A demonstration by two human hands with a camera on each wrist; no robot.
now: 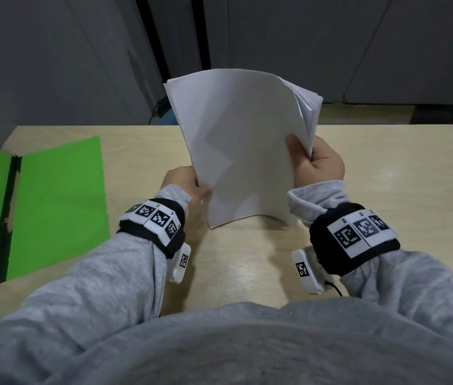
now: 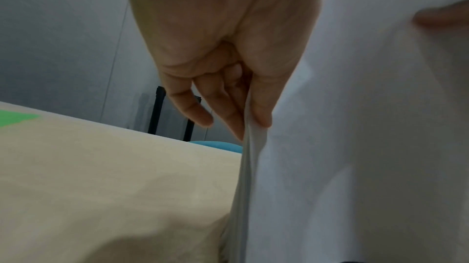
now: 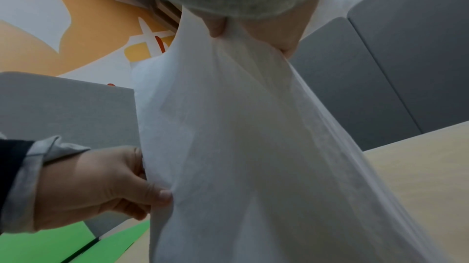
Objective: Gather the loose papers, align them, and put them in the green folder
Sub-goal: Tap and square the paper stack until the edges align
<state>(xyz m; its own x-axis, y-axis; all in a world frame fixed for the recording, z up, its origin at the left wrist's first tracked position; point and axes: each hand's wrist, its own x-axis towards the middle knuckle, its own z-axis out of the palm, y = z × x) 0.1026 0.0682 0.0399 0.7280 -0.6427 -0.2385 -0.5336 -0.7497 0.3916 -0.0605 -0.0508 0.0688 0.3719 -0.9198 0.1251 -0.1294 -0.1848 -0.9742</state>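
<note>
A stack of white papers (image 1: 243, 145) stands upright on its lower edge on the wooden table (image 1: 386, 195), bowed slightly, its top right corner fanned out. My left hand (image 1: 189, 184) pinches the stack's left edge, thumb in front and fingers behind, as the left wrist view shows with the papers (image 2: 355, 147) beside the left hand (image 2: 228, 86). My right hand (image 1: 314, 162) grips the right edge with the thumb pressed on the front sheet; in the right wrist view the papers (image 3: 241, 147) fill the middle. The green folder (image 1: 61, 201) lies open on the table's left side.
Grey cabinets or panels (image 1: 331, 45) stand behind the table's far edge. Something blue (image 1: 167, 118) shows just beyond that edge. Bare tabletop lies to the right of the papers and in front of them.
</note>
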